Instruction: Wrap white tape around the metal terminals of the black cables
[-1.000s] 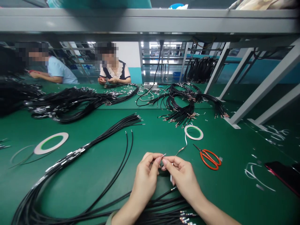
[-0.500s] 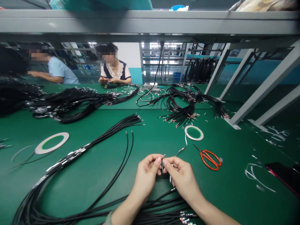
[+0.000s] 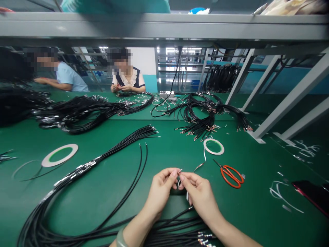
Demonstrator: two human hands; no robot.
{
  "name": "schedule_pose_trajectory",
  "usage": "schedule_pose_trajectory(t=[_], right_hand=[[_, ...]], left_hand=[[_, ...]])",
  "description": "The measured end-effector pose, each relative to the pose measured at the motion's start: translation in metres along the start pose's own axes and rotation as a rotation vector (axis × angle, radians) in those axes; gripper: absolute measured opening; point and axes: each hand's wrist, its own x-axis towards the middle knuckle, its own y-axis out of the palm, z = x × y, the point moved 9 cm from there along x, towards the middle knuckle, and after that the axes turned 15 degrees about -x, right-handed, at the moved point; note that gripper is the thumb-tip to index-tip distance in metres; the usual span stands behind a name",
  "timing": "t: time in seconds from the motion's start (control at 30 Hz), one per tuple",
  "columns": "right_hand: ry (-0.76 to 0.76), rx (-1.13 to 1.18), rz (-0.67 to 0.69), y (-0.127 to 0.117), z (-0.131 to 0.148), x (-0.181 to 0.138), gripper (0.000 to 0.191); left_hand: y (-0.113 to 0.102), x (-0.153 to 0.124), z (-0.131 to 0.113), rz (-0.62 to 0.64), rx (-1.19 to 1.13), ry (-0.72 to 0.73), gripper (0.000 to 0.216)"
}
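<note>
A smooth, rounded, pale grey-green bangle [image 3: 121, 237] circles the forearm [image 3: 141, 221] behind the left hand [image 3: 161, 188].

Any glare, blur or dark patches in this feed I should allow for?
Head view, centre: left hand, right hand and scissors look fairly sharp, but the thin piece between the hands is too small to make out; head view, far left: the black cables merge into dark blur; head view, top: a pale glare spot marks the grey beam.
</note>
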Motion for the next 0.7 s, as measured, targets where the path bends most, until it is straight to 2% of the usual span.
schedule_pose_trajectory(t=[0.07,0.13,0.23,0.4,0.57,0.7], right_hand=[[0.015,0.014,0.001,-0.001,-0.003,0.001,0.038],[0.029,0.027,0.008,-0.001,-0.005,0.002,0.040],[0.028,0.023,0.016,0.000,-0.005,0.001,0.033],[0.015,0.000,0.014,0.002,-0.003,-0.001,0.030],[-0.056,0.010,-0.010,0.000,0.009,-0.003,0.027],[-0.087,0.005,-0.023,-0.002,0.016,-0.006,0.027]], left_hand=[[0.003,0.002,0.001,0.074,0.008,-0.019,0.027],[0.002,0.003,-0.003,0.102,0.084,0.037,0.025],[-0.003,0.002,-0.012,0.075,0.285,0.166,0.021],[-0.001,-0.005,-0.022,0.034,0.478,0.256,0.017],[0.003,-0.009,-0.031,0.006,0.571,0.322,0.016],[0.004,-0.011,-0.032,-0.010,0.545,0.338,0.015]])
